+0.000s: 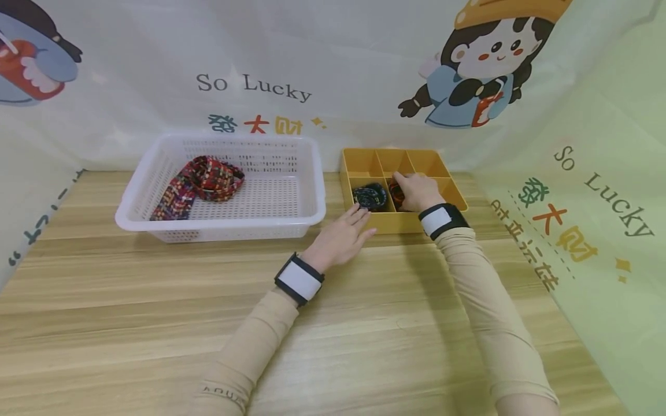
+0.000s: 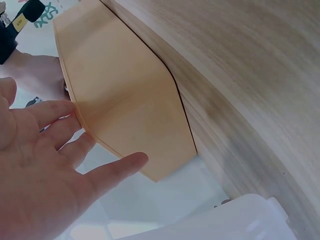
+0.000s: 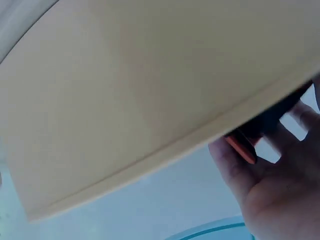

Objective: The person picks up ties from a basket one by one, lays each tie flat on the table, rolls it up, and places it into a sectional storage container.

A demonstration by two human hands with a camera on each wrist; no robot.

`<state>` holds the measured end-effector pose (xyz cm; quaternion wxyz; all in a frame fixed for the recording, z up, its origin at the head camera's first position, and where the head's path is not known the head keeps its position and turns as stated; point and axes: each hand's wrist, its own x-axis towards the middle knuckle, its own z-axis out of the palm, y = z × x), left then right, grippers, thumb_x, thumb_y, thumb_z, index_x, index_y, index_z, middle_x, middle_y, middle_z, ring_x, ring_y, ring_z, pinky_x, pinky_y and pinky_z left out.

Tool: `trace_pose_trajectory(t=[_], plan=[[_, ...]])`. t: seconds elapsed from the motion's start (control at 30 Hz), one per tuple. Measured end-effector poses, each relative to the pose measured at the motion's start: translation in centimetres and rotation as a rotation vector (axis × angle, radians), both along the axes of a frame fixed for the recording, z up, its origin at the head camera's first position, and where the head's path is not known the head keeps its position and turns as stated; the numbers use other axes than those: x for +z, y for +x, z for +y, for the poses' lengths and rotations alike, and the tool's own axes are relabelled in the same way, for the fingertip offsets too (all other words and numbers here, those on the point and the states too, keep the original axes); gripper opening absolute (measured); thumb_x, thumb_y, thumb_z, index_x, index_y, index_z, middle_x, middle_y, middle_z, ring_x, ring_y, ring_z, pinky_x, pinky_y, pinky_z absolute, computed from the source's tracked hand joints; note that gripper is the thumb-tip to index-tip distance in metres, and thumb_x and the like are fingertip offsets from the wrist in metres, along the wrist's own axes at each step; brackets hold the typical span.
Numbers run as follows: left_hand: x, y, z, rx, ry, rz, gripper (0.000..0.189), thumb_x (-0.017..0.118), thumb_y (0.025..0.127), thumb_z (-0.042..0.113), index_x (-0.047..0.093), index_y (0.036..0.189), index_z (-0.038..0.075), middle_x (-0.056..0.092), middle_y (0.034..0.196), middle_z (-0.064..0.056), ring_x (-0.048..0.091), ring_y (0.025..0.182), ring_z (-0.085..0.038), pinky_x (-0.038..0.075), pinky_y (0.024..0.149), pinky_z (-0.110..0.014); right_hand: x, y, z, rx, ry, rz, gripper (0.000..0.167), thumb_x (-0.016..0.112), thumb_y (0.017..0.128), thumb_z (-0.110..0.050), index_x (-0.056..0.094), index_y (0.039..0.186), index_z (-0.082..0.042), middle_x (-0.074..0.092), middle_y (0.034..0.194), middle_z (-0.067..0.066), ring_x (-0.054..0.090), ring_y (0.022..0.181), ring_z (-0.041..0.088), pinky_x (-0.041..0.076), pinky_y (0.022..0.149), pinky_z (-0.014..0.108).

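My right hand (image 1: 418,190) reaches into a front compartment of the yellow divided box (image 1: 408,223) and grips a rolled dark necktie with red-orange parts (image 1: 397,193). In the right wrist view, the fingers and thumb are around this roll (image 3: 243,146) at the box's rim, and much of it is hidden. A rolled dark blue patterned necktie (image 1: 370,197) sits in the front-left compartment. My left hand (image 1: 340,237) rests its fingertips on the box's front rim beside that roll. Its fingers (image 2: 57,107) are extended in the left wrist view and hold nothing.
Left of the box stands a white perforated basket (image 1: 270,230). Inside it lies a loosely coiled multicoloured necktie (image 1: 213,179). A printed cloth (image 1: 354,69) hangs behind and at the sides of the wooden table (image 1: 156,312).
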<state>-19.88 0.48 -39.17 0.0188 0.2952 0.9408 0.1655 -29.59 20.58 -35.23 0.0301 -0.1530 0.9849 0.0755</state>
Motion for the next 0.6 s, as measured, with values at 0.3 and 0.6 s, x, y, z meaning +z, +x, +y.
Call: trace_pose_trajectory(t=[0.3,0.6], plan=[[-0.03,0.0,0.0,-0.001,0.013,0.005,0.059,0.027,0.103,0.042,0.029,0.147,0.003,0.028,0.155,-0.011,0.016,0.148,-0.025,0.018,0.119,-0.036,-0.9,-0.64,-0.68,-0.063,0.043,-0.148,0.069,0.062,0.087,-0.01,0.029,0.148,-0.012,0.048,0.141,0.022,0.051,0.122,0.041,0.048,0.093,0.054],[-0.03,-0.02,-0.07,0.004,-0.004,0.001,0.059,0.026,0.103,0.042,0.029,0.148,0.005,0.027,0.156,-0.01,0.015,0.148,-0.025,0.017,0.12,-0.035,-0.44,-0.47,0.1,-0.051,-0.127,-0.278,0.067,0.059,0.088,-0.009,0.029,0.148,-0.008,0.029,0.154,0.02,0.015,0.141,0.047,0.025,0.112,0.059]])
